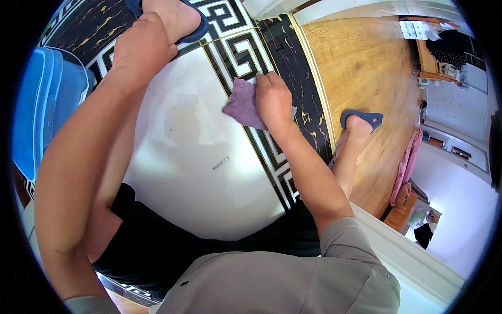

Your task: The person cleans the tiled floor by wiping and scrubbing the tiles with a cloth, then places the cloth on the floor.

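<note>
My right hand (274,100) is closed on a purple cloth (244,106), which lies against the black and white patterned border of the tiled floor. Part of the cloth spreads out to the left of the fingers. At the upper left, my left hand (141,44) rests at my ankle, just beside a dark blue slipper (197,32); its fingers are curled, and whether they hold anything is hard to make out. A small metal clip-like object (221,163) lies on the white tile (178,152) below the cloth.
A blue bucket (39,110) with a handle stands at the left. My other foot, in a slipper (376,119), is on the wooden floor (361,57) beyond the threshold. Farther right are a pink fabric (407,167) and a wooden piece of furniture (401,212).
</note>
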A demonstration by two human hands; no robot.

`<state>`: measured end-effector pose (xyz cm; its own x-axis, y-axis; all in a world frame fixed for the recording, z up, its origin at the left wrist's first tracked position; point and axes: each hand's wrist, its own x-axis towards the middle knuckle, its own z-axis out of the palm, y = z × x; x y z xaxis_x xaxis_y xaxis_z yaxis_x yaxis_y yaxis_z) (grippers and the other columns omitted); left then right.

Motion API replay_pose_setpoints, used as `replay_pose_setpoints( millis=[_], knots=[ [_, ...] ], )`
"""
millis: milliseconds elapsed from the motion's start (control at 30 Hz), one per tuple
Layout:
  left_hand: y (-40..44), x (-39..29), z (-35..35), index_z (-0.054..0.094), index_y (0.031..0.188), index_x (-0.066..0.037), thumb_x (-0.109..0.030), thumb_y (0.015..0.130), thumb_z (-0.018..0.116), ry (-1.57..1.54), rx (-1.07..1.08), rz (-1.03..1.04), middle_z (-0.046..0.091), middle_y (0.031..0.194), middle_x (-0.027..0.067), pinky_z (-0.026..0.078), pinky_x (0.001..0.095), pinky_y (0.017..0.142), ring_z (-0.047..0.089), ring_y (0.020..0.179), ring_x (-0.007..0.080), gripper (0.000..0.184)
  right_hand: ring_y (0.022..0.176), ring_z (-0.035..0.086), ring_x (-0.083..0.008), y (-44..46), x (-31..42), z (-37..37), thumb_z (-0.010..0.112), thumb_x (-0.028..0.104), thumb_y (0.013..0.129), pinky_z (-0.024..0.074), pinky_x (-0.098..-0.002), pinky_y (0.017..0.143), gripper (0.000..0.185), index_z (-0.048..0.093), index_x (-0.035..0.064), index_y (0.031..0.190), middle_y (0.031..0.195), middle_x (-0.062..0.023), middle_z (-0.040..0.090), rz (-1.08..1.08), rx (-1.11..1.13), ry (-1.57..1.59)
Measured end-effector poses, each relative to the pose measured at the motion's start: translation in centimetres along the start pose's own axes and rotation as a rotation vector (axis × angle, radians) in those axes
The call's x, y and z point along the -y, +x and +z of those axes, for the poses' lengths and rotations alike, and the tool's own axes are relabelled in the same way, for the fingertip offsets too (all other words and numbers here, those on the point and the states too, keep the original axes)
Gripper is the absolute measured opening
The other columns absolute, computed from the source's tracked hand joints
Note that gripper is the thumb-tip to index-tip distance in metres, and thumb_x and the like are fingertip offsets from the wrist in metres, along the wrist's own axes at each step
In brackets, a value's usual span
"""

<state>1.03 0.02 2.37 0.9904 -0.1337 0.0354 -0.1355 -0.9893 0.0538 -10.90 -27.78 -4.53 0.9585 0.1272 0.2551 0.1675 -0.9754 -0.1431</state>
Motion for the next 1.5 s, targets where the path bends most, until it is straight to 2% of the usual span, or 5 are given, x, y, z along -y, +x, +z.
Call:
replay_pose_setpoints(
  millis=[300, 333, 467, 567, 1500],
  knots=[
    [0.0, -0.2, -0.2, 0.054, 0.108, 0.007, -0.031, 0.077, 0.079, -0.047, -0.002, -0.007, 0.071, 0.099, 0.0253, 0.060, 0.0431, 0.081, 0.073, 0.091, 0.0377, 0.055, 0.081, 0.064, -0.0326, -0.6, 1.2, -0.6, 0.062, 0.003, 0.079, 0.0545, -0.0426, 0.072, 0.010, 0.067, 0.0003, 0.087, 0.085, -0.0142, 0.062, -0.232, 0.036, 0.088],
    [-0.1, -0.2, -0.2, 0.054, 0.108, 0.007, -0.031, 0.077, 0.079, -0.045, 0.007, -0.007, 0.071, 0.100, 0.0253, 0.060, 0.0432, 0.081, 0.073, 0.091, 0.0379, 0.055, 0.084, 0.065, -0.0311, -0.4, 0.1, -0.8, 0.064, 0.001, 0.078, 0.0550, -0.0413, 0.074, 0.023, 0.070, 0.0019, 0.100, 0.086, -0.0124, 0.063, -0.260, 0.036, 0.110],
    [-0.1, 0.1, -0.1, 0.054, 0.108, 0.007, -0.031, 0.078, 0.079, -0.054, 0.023, 0.005, 0.070, 0.101, 0.0255, 0.060, 0.0433, 0.080, 0.072, 0.092, 0.0379, 0.054, 0.083, 0.065, -0.0319, -0.3, -0.4, -0.1, 0.063, 0.000, 0.077, 0.0546, -0.0415, 0.074, 0.023, 0.070, 0.0013, 0.099, 0.086, -0.0124, 0.063, -0.091, 0.044, 0.030],
    [0.0, -0.2, -0.3, 0.054, 0.108, 0.007, -0.030, 0.078, 0.079, -0.064, 0.038, -0.018, 0.070, 0.101, 0.0261, 0.060, 0.0435, 0.080, 0.072, 0.092, 0.0380, 0.054, 0.086, 0.065, -0.0322, -1.4, 2.9, 0.0, 0.062, 0.000, 0.073, 0.0547, -0.0421, 0.079, 0.024, 0.068, -0.0015, 0.096, 0.089, -0.0142, 0.065, -0.220, 0.017, 0.158],
    [-0.1, -0.4, -0.5, 0.057, 0.108, 0.010, -0.028, 0.077, 0.078, -0.018, 0.005, -0.008, 0.071, 0.099, 0.0228, 0.060, 0.0399, 0.078, 0.074, 0.092, 0.0332, 0.054, 0.084, 0.065, -0.0316, -1.5, 2.2, 0.1, 0.062, 0.002, 0.074, 0.0539, -0.0427, 0.073, 0.024, 0.070, 0.0025, 0.097, 0.090, -0.0130, 0.066, -0.130, -0.010, 0.099]
  ],
)
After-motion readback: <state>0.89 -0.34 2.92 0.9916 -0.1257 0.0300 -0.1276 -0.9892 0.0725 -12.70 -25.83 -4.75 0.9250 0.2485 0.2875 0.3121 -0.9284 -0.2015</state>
